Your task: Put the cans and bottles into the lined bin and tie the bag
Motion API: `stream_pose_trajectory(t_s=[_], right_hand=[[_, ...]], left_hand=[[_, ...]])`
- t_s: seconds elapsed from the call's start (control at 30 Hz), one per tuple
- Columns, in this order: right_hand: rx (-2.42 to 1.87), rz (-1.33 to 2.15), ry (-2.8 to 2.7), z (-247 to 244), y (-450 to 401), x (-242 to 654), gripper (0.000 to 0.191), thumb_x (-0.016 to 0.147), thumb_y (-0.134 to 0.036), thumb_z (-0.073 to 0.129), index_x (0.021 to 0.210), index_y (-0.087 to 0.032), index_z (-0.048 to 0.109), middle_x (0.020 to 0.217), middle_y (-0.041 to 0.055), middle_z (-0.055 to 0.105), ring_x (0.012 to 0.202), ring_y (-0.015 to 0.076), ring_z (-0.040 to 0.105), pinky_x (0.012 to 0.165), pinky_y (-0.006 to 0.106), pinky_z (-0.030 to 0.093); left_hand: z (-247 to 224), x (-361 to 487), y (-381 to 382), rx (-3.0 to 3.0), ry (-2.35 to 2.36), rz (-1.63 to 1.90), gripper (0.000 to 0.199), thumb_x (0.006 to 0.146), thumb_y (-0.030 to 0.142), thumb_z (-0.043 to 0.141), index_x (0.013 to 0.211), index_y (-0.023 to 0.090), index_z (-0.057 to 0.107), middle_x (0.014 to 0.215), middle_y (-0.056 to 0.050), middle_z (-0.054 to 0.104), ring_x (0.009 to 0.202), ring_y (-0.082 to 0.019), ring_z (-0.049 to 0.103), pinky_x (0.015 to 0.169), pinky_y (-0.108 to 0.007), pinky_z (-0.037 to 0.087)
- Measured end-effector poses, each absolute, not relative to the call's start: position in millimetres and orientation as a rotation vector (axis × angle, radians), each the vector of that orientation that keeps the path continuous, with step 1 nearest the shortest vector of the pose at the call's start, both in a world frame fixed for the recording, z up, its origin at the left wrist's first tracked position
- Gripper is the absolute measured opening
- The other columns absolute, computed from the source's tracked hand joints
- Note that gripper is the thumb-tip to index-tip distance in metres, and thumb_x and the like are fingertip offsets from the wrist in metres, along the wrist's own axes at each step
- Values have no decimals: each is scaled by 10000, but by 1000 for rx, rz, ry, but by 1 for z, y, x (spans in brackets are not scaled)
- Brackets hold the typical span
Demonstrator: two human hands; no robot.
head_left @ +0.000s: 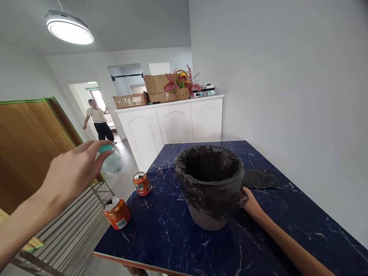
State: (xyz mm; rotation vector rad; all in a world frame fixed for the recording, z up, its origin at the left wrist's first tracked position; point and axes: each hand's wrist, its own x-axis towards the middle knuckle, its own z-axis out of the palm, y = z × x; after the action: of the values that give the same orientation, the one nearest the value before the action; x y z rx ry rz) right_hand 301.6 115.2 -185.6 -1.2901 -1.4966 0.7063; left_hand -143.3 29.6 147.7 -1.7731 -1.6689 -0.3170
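Note:
My left hand [76, 165] is raised left of the table, pinching a clear plastic bottle [113, 163] by its teal cap. The bottle hangs blurred in the air over the floor. My right hand [250, 202] grips the right side of a trash bin [208, 220], its fingers partly hidden by the black garbage bag [214, 193] that lines the bin and folds over its rim. The bin stands upright; its inside is dark. Two orange drink cans, one nearer [117, 214] and one farther [142, 184], stand upright and opened at the table's left edge.
The dark blue marbled table [161, 234] carries a flat black plastic bag [260, 179] right of the bin. A metal rack [74, 234] stands to the left. Behind is a white cabinet [175, 122] with cardboard boxes [156, 86] and a flower basket [182, 93]. A person [99, 119] stands far back.

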Motion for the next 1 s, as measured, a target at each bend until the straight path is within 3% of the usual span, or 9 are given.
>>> stream_pose_trajectory(t_s=[0.07, 0.17, 0.27, 0.37, 0.47, 0.63, 0.77, 0.87, 1.0], right_hand=[[-1282, 726, -1495, -185, 115, 301, 303, 783, -414, 562, 850, -249, 807, 818, 59, 812, 831, 314, 725, 763, 371, 578], [-1277, 732, -1484, -183, 114, 301, 284, 770, -402, 550, 794, -246, 786, 847, 74, 817, 872, 324, 731, 773, 373, 573], [-1279, 726, -1472, -181, 113, 300, 280, 786, -402, 541, 778, -245, 772, 843, 85, 814, 895, 330, 735, 773, 374, 572], [-1283, 718, -1468, -179, 113, 299, 284, 819, -421, 543, 757, -245, 758, 827, 94, 813, 890, 334, 735, 751, 374, 569], [-1279, 718, -1465, -178, 113, 299, 307, 852, -446, 543, 751, -247, 753, 855, 101, 821, 886, 335, 740, 767, 389, 579], [-1260, 733, -1473, -176, 111, 299, 341, 888, -464, 542, 840, -240, 795, 949, 117, 835, 853, 328, 746, 770, 409, 598], [-1248, 720, -1482, -176, 110, 299, 328, 871, -404, 553, 929, -224, 821, 1017, 124, 837, 958, 347, 753, 818, 413, 608], [-1259, 699, -1479, -177, 111, 299, 316, 848, -357, 557, 939, -212, 823, 998, 117, 836, 1010, 359, 746, 842, 415, 608], [-1282, 673, -1470, -180, 112, 300, 237, 813, -316, 563, 813, -238, 787, 825, 68, 809, 989, 345, 738, 848, 403, 599]], left_hand=[[159, -120, 11, -1714, -1512, -555, 622, 1088, 584, 280, 1377, 208, 683, 1278, -113, 775, 1018, -359, 776, 749, -450, 596], [168, -83, -8, -1763, -1351, -974, 537, 1073, 613, 452, 1374, 243, 700, 1315, -46, 769, 1054, -300, 784, 910, -455, 635], [166, -44, -14, -1925, -1184, -1192, 407, 1044, 553, 608, 1327, 292, 739, 1266, 29, 791, 1010, -234, 799, 900, -382, 672], [156, -8, -5, -2160, -957, -1199, 265, 1052, 421, 663, 1257, 282, 756, 1195, 29, 820, 954, -182, 809, 856, -301, 682], [138, 23, 16, -2427, -853, -1167, 240, 1067, 342, 651, 1278, 259, 730, 1212, -10, 823, 1022, -194, 808, 910, -310, 674], [107, 55, 50, -2858, -894, -965, 245, 1064, 346, 667, 1267, 230, 741, 1252, -42, 820, 1081, -224, 800, 928, -329, 648], [101, 62, 57, -3113, -847, -686, 236, 1099, 357, 594, 1216, 258, 774, 1264, -5, 823, 1137, -221, 785, 978, -337, 608], [109, 50, 59, -3008, -938, -907, 342, 1141, 387, 467, 1171, 257, 782, 1237, -7, 831, 1162, -208, 771, 1030, -342, 578], [120, -1, 86, -2555, -1321, -1095, 422, 1126, 461, 410, 1137, 231, 763, 1206, -57, 820, 1119, -248, 755, 988, -395, 586]])
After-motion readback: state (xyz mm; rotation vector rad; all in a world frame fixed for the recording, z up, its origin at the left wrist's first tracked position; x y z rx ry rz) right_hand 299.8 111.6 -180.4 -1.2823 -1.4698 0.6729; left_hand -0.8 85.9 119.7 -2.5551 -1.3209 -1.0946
